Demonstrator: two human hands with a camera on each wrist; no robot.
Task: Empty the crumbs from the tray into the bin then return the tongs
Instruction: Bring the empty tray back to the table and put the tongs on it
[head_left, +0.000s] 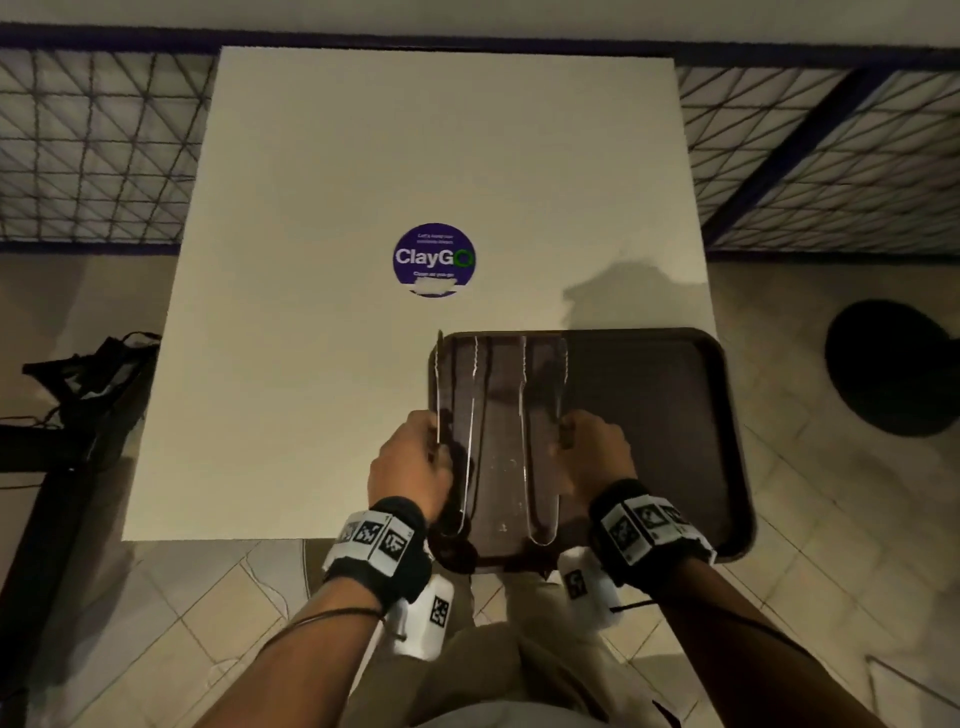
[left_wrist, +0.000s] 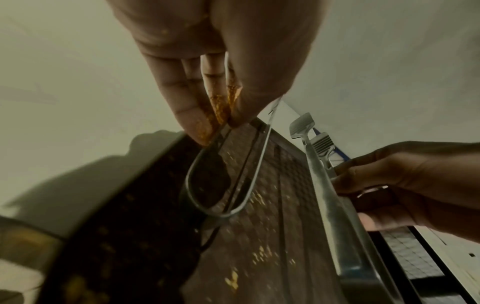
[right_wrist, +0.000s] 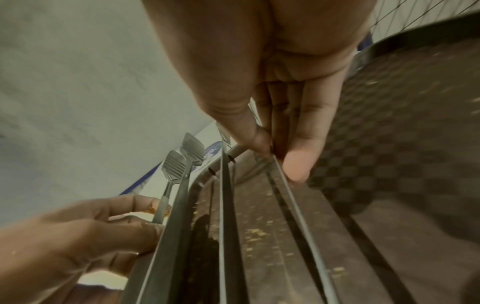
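Note:
A dark brown tray lies on the near right corner of the white table, overhanging its edge. Yellow crumbs dot the tray's patterned floor. Two metal tongs sit side by side over its left part, tips pointing away from me. My left hand pinches the left tongs at mid-length, and orange crumbs stick to its fingertips. My right hand pinches the outer arm of the right tongs. Whether the tongs touch the tray I cannot tell.
A round purple sticker marks the table's middle. A black bag on a dark stand is on the floor at the left. A dark round object sits on the tiles at the right. Blue mesh fencing runs behind the table.

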